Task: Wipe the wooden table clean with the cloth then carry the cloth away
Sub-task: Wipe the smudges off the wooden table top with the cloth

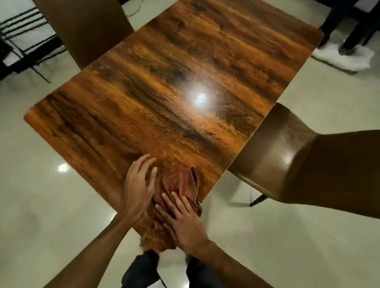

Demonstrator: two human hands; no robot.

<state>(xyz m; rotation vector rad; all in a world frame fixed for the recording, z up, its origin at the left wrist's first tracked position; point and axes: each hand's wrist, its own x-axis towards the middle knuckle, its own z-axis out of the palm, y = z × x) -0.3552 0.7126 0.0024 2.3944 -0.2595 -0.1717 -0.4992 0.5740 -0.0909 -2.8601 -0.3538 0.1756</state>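
The wooden table point(176, 83) is a long, glossy, dark-grained top that runs away from me. A red-brown checked cloth point(183, 182) lies crumpled at its near corner, and part of it hangs over the near edge. My right hand point(180, 216) lies flat on the cloth with fingers spread, pressing it down. My left hand point(139, 185) rests flat beside the cloth on its left, fingers apart, touching the cloth's edge and the table top.
A brown chair point(292, 160) stands tucked against the table's right side, and another brown chair point(81, 21) stands at the far left. A black metal rack point(20, 41) is on the left. A person's legs and a white cloth point(343, 56) are at the far right on the glossy tile floor.
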